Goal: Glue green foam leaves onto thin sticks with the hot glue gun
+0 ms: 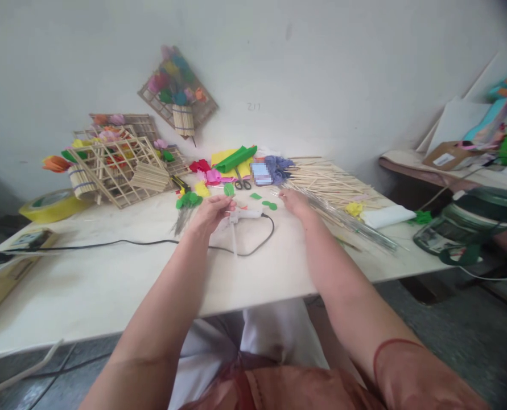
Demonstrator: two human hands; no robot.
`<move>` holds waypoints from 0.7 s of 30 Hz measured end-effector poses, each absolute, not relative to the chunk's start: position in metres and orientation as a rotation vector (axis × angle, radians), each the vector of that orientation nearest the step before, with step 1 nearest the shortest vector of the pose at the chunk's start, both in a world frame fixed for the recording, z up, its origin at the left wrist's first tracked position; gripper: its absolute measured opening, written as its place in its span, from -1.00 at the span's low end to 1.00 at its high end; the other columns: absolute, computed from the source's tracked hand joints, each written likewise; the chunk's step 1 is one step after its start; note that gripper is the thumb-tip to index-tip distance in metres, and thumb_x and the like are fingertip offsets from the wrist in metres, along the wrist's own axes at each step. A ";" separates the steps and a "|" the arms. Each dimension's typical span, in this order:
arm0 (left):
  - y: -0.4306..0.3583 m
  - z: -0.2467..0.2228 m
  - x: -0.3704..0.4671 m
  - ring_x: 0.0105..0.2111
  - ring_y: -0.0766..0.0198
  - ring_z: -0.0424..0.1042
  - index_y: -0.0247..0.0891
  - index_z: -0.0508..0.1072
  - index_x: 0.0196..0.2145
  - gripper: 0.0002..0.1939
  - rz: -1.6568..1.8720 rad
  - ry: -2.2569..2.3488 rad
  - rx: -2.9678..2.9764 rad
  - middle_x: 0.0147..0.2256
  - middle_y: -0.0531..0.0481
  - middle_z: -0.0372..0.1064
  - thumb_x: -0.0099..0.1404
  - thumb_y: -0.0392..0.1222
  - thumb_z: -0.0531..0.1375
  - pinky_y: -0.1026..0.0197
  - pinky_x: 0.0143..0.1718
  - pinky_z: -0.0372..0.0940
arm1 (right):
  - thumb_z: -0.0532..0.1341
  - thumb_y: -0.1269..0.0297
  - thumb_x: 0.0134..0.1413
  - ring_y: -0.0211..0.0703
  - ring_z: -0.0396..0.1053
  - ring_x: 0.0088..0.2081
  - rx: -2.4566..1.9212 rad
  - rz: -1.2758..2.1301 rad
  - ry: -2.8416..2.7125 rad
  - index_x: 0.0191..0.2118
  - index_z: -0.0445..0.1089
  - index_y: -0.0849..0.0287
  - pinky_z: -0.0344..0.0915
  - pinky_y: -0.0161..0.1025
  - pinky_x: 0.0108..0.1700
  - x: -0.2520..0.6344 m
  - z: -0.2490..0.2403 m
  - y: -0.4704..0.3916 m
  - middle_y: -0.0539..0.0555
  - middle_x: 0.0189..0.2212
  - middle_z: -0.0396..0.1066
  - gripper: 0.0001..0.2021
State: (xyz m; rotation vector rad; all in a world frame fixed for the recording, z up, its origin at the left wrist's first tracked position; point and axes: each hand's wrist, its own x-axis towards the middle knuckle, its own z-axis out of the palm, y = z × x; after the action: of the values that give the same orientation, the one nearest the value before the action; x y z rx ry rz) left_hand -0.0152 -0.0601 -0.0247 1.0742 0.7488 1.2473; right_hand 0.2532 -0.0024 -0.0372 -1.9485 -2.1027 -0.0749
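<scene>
My left hand (214, 210) is closed in a pinch, with a round green paper leaf (229, 189) at its fingertips. Just below and right of it, a white hot glue gun (248, 214) lies on the table, a pale glue stick (235, 242) pointing toward me. My right hand (295, 203) has its fingers drawn together at the near-left end of a bundle of thin metal wires (347, 219). Whatever is between those fingers is too small to make out. Between my hands lie loose green leaf pieces (269, 205).
Scissors (242, 183), coloured crepe paper (236, 159) and a phone (262, 173) lie toward the wall. Wooden sticks (325, 181) spread at right. Lattice flower frames (120, 165) and yellow tape (50, 206) stand left. A black cord (129, 242) crosses to a power strip (16, 267). A dark green jug (462, 225) sits right.
</scene>
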 end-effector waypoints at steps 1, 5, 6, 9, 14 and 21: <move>-0.060 -0.024 -0.015 -0.56 0.45 0.35 -0.40 0.44 -0.47 -0.87 1.249 0.754 1.069 -0.52 -0.02 0.39 0.00 -0.29 0.29 0.45 -0.61 0.19 | -0.04 0.23 0.18 0.00 0.35 -0.10 -1.948 -0.105 -2.105 -0.08 0.37 0.04 0.24 -0.13 -0.12 0.253 -0.036 -0.003 0.11 -0.09 0.41 -0.70; -0.062 -0.023 -0.014 -0.56 0.44 0.35 -0.39 0.44 -0.49 -0.89 1.252 0.780 1.045 -0.53 -0.02 0.39 0.01 -0.30 0.28 0.44 -0.62 0.20 | -0.02 0.18 0.18 -0.02 0.37 -0.14 -1.936 -0.197 -2.113 -0.12 0.39 0.04 0.24 -0.17 -0.17 0.251 -0.033 -0.007 0.10 -0.12 0.41 -0.71; -0.062 -0.022 -0.014 -0.57 0.44 0.35 -0.39 0.43 -0.49 -0.90 1.252 0.786 1.039 -0.53 -0.02 0.39 0.01 -0.30 0.28 0.44 -0.62 0.20 | -0.01 0.18 0.18 -0.03 0.37 -0.14 -1.929 -0.210 -2.118 -0.12 0.39 0.05 0.24 -0.18 -0.17 0.250 -0.033 -0.007 0.10 -0.12 0.42 -0.72; -0.062 -0.022 -0.015 -0.56 0.44 0.35 -0.38 0.43 -0.49 -0.88 1.259 0.786 1.039 -0.52 -0.02 0.39 0.00 -0.29 0.30 0.44 -0.61 0.21 | -0.01 0.17 0.19 -0.04 0.37 -0.15 -1.893 -0.249 -2.152 -0.12 0.39 0.07 0.23 -0.18 -0.18 0.245 -0.032 -0.008 0.11 -0.15 0.44 -0.71; -0.062 -0.024 -0.016 -0.56 0.48 0.33 -0.38 0.45 -0.46 -0.81 1.257 0.772 1.068 -0.53 0.01 0.37 -0.04 -0.23 0.33 0.47 -0.61 0.18 | -0.04 0.20 0.21 -0.05 0.37 -0.12 -1.846 -0.293 -2.239 -0.13 0.41 0.05 0.23 -0.19 -0.16 0.239 -0.034 -0.004 0.10 -0.13 0.43 -0.70; -0.061 -0.025 -0.016 -0.56 0.47 0.32 -0.38 0.45 -0.48 -0.79 1.256 0.770 1.079 -0.54 0.01 0.37 -0.06 -0.21 0.35 0.46 -0.60 0.18 | -0.07 0.22 0.23 -0.02 0.36 -0.11 -1.932 -0.306 -2.244 -0.03 0.35 0.04 0.22 -0.13 -0.13 0.262 -0.036 0.008 0.16 -0.06 0.38 -0.67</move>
State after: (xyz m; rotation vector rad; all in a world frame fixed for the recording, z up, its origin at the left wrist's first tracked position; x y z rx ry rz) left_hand -0.0164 -0.0614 -0.0254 1.0790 0.7704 1.2560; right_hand 0.2623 0.0079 -0.0356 -1.9321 -2.2438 -0.3061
